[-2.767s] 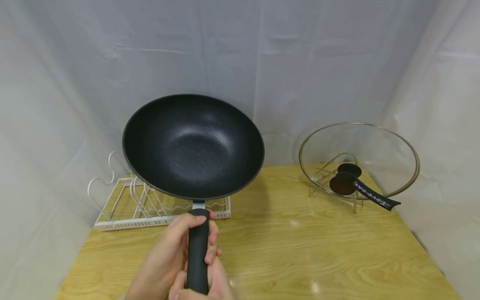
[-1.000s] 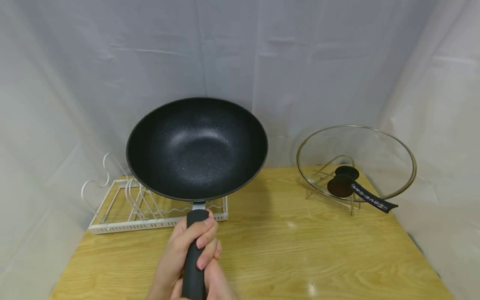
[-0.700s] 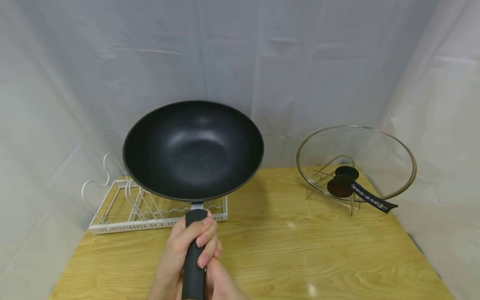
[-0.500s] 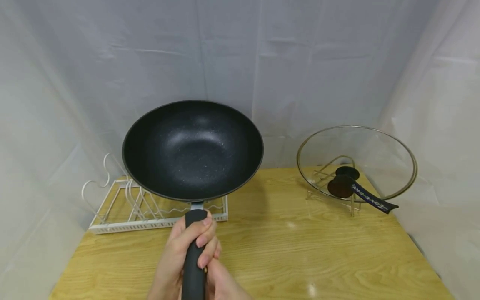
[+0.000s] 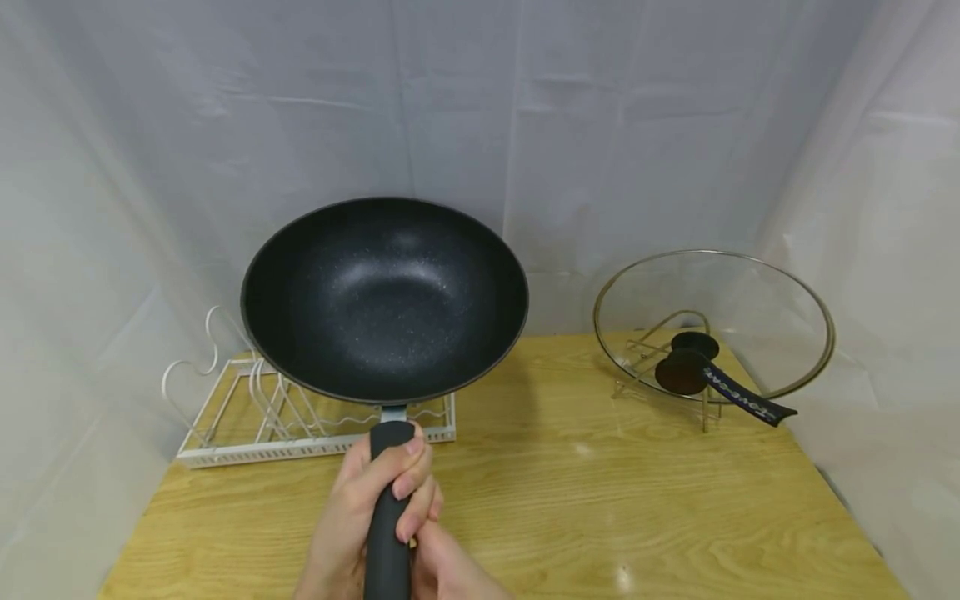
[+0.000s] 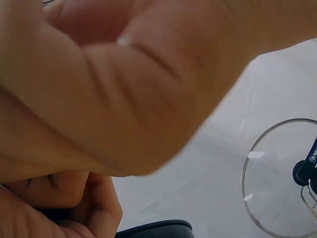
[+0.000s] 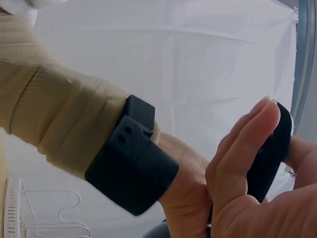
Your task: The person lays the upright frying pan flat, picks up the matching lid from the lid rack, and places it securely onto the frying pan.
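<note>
A black wok (image 5: 386, 308) hangs in the air in front of the back sheet, its inside turned toward me and its handle (image 5: 388, 542) pointing down at me. My left hand (image 5: 367, 500) wraps the upper handle, thumb over the front and fingers coming round from the right. Lower down, my right hand (image 5: 446, 571) holds the handle near its end; the head view cuts most of it off. In the right wrist view, the right hand (image 7: 242, 173) has its fingers on one side of the black handle end (image 7: 272, 153) and the thumb on the other.
Behind and below the wok, a white wire rack (image 5: 262, 450) lies on the wooden table (image 5: 600, 492). At the right, a glass lid (image 5: 780, 317) with a black knob and handle (image 5: 742, 393) leans on a small wire stand (image 5: 705, 412). Pale sheets (image 5: 637, 125) enclose the table.
Since the earliest frame, my left fingers have wrapped further over the handle, and my right hand has shifted lower and rightward. The wok has moved only slightly; lid and rack have stayed put.
</note>
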Action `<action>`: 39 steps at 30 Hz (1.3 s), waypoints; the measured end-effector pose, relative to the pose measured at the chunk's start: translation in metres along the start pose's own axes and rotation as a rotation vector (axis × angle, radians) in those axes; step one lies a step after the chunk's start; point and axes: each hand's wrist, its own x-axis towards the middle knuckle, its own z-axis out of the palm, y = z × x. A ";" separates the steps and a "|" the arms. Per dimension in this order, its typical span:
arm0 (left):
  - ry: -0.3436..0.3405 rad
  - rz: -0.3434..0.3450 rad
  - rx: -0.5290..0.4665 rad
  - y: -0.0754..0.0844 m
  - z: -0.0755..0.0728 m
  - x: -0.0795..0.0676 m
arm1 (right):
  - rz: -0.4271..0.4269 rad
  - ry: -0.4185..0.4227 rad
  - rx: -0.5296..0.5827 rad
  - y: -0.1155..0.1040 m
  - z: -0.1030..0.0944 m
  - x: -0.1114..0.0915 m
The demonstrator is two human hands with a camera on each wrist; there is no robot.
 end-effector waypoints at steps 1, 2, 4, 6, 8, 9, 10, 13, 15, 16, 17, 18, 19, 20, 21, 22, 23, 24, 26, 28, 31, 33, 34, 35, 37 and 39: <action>0.005 -0.002 -0.006 0.000 0.000 0.000 | 0.028 0.003 -0.024 -0.005 0.001 -0.001; 0.010 -0.006 -0.012 0.001 0.001 -0.001 | 0.061 0.005 -0.066 -0.011 0.002 -0.003; 0.021 -0.011 -0.023 0.001 0.001 -0.002 | 0.151 0.049 -0.143 -0.026 0.005 -0.004; 0.020 -0.012 -0.036 0.002 0.001 -0.002 | 0.203 0.034 -0.299 -0.042 0.008 -0.005; 0.016 -0.012 -0.053 0.003 0.000 -0.003 | 0.213 0.008 -0.469 -0.057 0.010 -0.005; 0.013 -0.011 -0.057 0.003 0.000 -0.003 | 0.195 -0.009 -0.546 -0.062 0.011 -0.006; 0.009 -0.009 -0.061 0.003 0.000 -0.003 | 0.163 -0.039 -0.629 -0.068 0.011 -0.007; -0.007 -0.006 -0.073 0.004 -0.001 -0.003 | 0.025 -0.085 -0.761 -0.080 0.010 -0.011; -0.013 -0.004 -0.069 0.005 -0.001 -0.003 | -0.091 -0.094 -0.862 -0.088 0.007 -0.014; -0.017 -0.005 -0.070 0.005 -0.001 -0.003 | -0.150 -0.086 -0.906 -0.092 0.005 -0.015; -0.021 -0.006 -0.068 0.005 -0.001 -0.002 | -0.225 -0.074 -0.959 -0.096 0.003 -0.017; -0.029 -0.004 -0.067 0.005 -0.001 -0.002 | -0.277 -0.046 -1.017 -0.100 0.002 -0.017; -0.033 -0.005 -0.064 0.005 -0.001 -0.002 | -0.329 -0.014 -1.077 -0.105 0.000 -0.018; -0.040 -0.005 -0.062 0.005 0.000 -0.002 | -0.392 0.018 -1.134 -0.110 -0.002 -0.018; -0.047 -0.006 -0.061 0.005 0.000 -0.002 | -0.439 0.052 -1.170 -0.115 -0.004 -0.018; -0.053 -0.009 -0.063 0.005 0.000 -0.002 | -0.482 0.082 -1.202 -0.121 -0.006 -0.018; -0.062 -0.010 -0.064 0.005 0.000 -0.003 | -0.525 0.107 -1.243 -0.126 -0.008 -0.017; -0.071 -0.010 -0.069 0.005 0.000 -0.003 | -0.564 0.131 -1.288 -0.132 -0.011 -0.016; -0.082 -0.016 -0.076 0.005 -0.001 -0.003 | -0.633 0.170 -1.363 -0.142 -0.018 -0.012; -0.089 -0.022 -0.092 0.005 -0.001 -0.003 | -0.687 0.215 -1.441 -0.153 -0.027 -0.009; -0.108 -0.012 -0.104 0.005 -0.001 -0.003 | -0.768 0.298 -1.570 -0.167 -0.041 -0.004; -0.117 -0.004 -0.108 0.005 -0.001 -0.003 | -0.812 0.356 -1.661 -0.175 -0.050 -0.001; -0.124 0.001 -0.105 0.005 -0.001 -0.003 | -0.822 0.380 -1.701 -0.179 -0.055 0.001; -0.129 0.005 -0.102 0.005 -0.001 -0.003 | -0.824 0.397 -1.739 -0.183 -0.060 0.002; -0.131 0.000 -0.093 0.006 -0.002 -0.003 | -0.822 0.409 -1.800 -0.191 -0.070 0.005; -0.128 -0.009 -0.085 0.007 -0.003 -0.003 | -0.804 0.413 -1.851 -0.197 -0.082 0.008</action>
